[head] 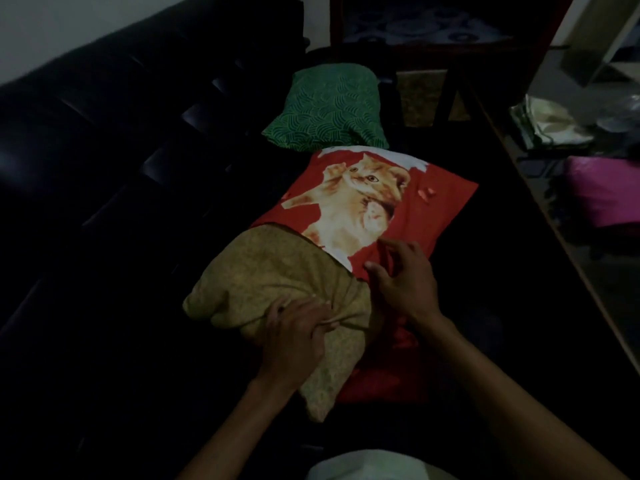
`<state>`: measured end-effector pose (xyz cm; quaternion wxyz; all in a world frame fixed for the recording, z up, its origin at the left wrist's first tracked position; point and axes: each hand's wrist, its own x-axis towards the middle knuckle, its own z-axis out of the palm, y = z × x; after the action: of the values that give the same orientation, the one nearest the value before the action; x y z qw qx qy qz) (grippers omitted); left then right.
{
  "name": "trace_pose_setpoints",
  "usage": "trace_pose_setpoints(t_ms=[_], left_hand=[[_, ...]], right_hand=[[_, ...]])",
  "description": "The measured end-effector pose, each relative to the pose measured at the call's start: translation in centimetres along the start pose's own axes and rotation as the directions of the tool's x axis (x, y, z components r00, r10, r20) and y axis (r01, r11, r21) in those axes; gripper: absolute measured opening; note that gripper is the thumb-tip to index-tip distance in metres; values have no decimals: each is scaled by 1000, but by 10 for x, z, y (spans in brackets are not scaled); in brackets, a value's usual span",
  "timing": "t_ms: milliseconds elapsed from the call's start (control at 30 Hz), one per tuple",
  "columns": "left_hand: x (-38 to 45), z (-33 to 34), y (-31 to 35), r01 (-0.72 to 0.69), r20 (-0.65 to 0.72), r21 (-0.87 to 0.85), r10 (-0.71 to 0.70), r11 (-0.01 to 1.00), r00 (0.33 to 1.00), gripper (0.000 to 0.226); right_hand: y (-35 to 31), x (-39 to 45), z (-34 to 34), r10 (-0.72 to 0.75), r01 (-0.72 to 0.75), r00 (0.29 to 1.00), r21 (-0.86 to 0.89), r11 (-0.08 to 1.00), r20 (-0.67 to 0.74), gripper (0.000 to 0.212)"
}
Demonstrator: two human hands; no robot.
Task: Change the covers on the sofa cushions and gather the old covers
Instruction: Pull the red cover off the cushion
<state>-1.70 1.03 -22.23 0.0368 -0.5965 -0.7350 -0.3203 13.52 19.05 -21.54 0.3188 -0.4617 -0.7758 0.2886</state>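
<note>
Dim light covers the black sofa (104, 161), with a green cushion (327, 109) at 12 o'clock. We bunch the tan cushion (277, 268) in our left hand (294, 330) to narrow it for the red kitten cover (367, 199). Our right hand (401, 275), fingers spread and gripping nothing, hovers at the cover's mouth.

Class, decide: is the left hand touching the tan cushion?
Touching. The head view shows the left hand gripping a bunched fold of the tan cushion.
</note>
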Motion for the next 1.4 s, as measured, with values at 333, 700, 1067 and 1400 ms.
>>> trace_pose_setpoints(t_ms=[333,700,1067,1400], left_hand=[[-3,-39,-12,-96,-17,-119,95,988,995,21],[85,-43,-92,710,170,-44,-695,703,698,55],[25,-33,-27,181,-146,12,-177,983,973,23],[19,-52,2,38,-226,88,-17,995,974,35]], right_hand=[[-50,40,14,-258,259,965,-11,966,50,39],[-34,36,36,-299,311,950,-163,936,89,30],[-122,117,37,-500,514,840,-16,857,211,46],[-119,137,46,-356,445,890,-376,813,286,18]])
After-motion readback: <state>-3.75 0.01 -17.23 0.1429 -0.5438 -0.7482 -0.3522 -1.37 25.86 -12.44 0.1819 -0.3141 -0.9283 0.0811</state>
